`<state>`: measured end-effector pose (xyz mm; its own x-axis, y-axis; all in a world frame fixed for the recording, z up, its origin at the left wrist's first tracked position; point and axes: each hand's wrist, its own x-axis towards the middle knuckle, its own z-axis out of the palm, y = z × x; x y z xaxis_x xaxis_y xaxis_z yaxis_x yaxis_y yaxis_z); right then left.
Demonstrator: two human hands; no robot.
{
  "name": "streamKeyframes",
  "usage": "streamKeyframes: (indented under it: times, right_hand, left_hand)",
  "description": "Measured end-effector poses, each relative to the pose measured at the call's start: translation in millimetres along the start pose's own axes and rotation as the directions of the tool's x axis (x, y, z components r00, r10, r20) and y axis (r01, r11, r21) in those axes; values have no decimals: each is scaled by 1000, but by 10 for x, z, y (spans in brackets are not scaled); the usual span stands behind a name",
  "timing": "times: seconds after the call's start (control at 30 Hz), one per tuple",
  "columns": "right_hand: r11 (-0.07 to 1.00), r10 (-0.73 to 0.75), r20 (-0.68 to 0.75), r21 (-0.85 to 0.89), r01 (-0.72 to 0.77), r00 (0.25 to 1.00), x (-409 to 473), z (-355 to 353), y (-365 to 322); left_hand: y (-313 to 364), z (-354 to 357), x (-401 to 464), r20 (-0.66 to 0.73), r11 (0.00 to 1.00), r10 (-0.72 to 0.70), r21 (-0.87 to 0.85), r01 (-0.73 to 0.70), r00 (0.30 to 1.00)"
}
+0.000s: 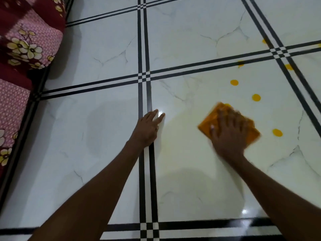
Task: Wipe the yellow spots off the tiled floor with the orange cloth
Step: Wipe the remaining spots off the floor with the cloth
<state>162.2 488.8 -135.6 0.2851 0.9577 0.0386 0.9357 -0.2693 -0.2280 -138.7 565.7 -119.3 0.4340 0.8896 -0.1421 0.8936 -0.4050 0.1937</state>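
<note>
- Orange cloth (229, 124): folded flat to a rough rectangle, on the white tiled floor (191, 171) right of the black double grout band; blurred, so edges are approximate.
- Right hand (229, 134): fingers spread and fairly straight, palm pressing the cloth down; nothing curled round it that can be seen.
- Left hand (149, 126): flat on the floor beside the grout band, fingers extended, holding nothing; reads as a brace.
- Yellow spots (256, 97): several round dots ahead and right of the cloth, one (277, 132) just beside its right edge, others farther off near the tile crossing.
- Orientation: the cloth's long axis runs diagonally, far-left corner to near-right corner; far corner points toward the upper spots.
- Handling advice: keep the palm flat with even pressure, sweep toward the nearest spot, overlap strokes, refold to a clean face if yellow smears.
</note>
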Motion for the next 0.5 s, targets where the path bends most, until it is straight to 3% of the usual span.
streamKeyframes:
  times: [0.07, 0.1, 0.13, 0.2, 0.23, 0.27, 0.33, 0.43, 0.5]
  right_hand:
    - [997, 77, -16, -11, -77, 997, -524, -63, -82]
    - [1000, 13, -2, -9, -13, 1000, -776, -34, -232]
    - [993, -120, 57, 2, 120, 991, -923, 23, -393]
    - [894, -443, 155, 13, 447, 883, -704, 146, -633]
    - [860, -503, 161, -1, 510, 849, -406, 192, -655]
    - [872, -482, 179, 2, 489, 858, -89, 197, -613]
    - [950, -304, 141, -32, 312, 942, 398, 178, -332]
    - [995, -100, 32, -21, 101, 994, 151, 115, -224]
    - [967, -253, 73, 6, 253, 965, -355, 155, -568]
  left_hand:
    - [84, 7, -21, -8, 999, -39, 9, 40, 999]
    - [132, 18, -17, -4, 998, -60, 5, 60, 998]
    - [173, 48, -10, -1, 997, -72, 0, 72, 997]
    - [203, 104, 2, -4, 997, -75, 7, 75, 997]
    - [190, 118, 12, 6, 998, -69, 5, 69, 998]
    - [168, 117, 26, 14, 998, -58, -9, 58, 998]
    - [92, 68, 26, 13, 997, -46, -57, 47, 999]
    - [24, -31, 96, -11, 992, -76, -107, 74, 997]
    - [43, -81, 158, -17, 983, -140, -124, 137, 990]
